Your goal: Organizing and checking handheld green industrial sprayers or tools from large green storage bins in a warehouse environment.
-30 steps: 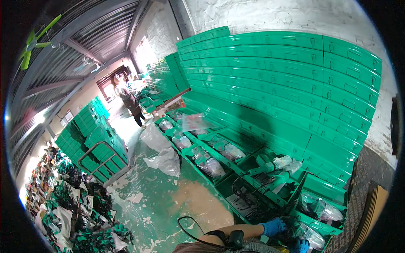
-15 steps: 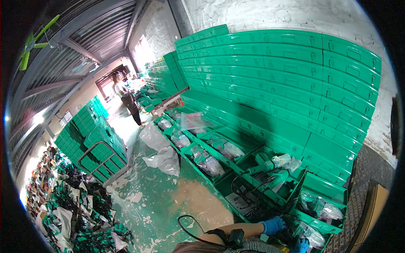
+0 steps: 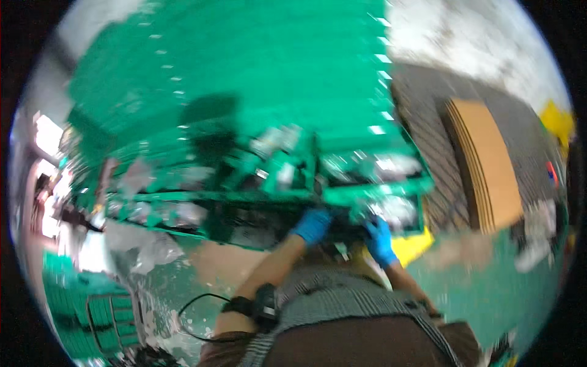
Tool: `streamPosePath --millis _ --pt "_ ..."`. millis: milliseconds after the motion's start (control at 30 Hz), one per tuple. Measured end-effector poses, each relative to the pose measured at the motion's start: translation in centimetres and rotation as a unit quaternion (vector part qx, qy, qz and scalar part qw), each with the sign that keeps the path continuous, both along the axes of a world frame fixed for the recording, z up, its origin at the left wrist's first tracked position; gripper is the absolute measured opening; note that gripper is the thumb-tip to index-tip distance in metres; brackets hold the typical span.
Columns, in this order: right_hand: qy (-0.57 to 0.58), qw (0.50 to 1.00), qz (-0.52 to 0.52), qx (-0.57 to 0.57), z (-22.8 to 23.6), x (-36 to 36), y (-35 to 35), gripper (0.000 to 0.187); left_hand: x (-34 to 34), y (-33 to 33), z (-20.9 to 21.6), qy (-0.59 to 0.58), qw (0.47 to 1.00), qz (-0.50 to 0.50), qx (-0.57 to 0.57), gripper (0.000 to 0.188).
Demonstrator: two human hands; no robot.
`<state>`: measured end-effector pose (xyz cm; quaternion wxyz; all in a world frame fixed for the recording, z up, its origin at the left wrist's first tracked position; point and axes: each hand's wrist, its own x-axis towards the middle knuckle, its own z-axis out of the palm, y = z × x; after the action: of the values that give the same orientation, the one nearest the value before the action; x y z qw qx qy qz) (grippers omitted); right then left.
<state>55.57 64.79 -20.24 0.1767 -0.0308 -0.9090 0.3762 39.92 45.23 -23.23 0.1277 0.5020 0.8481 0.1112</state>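
Observation:
My left hand (image 3: pixel 313 226), in a blue glove, is at the front edge of a green open box row, its fingers curled at a dark, blurred thing (image 3: pixel 344 231). From the other side, my right hand (image 3: pixel 380 243), also blue-gloved, closes on the same dark thing, which I cannot make out. Just beyond the right hand lies a clear-bagged item (image 3: pixel 397 211) in a green box. Farther back another green metal box (image 3: pixel 342 194) holds bagged items. Left of it, green power tools (image 3: pixel 247 168) lie in an open box. Motion blur hides fine detail.
Stacked green metal boxes (image 3: pixel 275 61) rise behind the row. Flat brown cardboard (image 3: pixel 489 162) rests on dark patterned matting at the right. Something yellow (image 3: pixel 413 246) is on the floor beside my right hand. Clear plastic bags (image 3: pixel 143 248) and a trolley (image 3: pixel 113 318) are at the left.
The view has swung to the right and down, so both hands and forearms now show near the middle. The hands stay close together around the dark thing.

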Motion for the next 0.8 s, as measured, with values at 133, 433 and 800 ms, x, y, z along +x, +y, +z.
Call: streamPosePath --millis 133,433,800 --pt "-0.036 0.997 -0.036 0.056 -1.6 1.6 2.3 0.028 2.0 1.0 4.0 -0.092 0.985 0.019 0.146 0.038" --pt "0.049 0.985 0.027 0.164 -0.9 2.5 3.5 0.021 2.6 3.8 3.8 -0.025 0.992 -0.007 -0.126 0.024" --pt "0.085 0.972 0.176 0.129 0.8 -0.5 4.1 0.012 1.8 3.6 5.9 -0.215 0.968 0.029 -0.129 0.070"
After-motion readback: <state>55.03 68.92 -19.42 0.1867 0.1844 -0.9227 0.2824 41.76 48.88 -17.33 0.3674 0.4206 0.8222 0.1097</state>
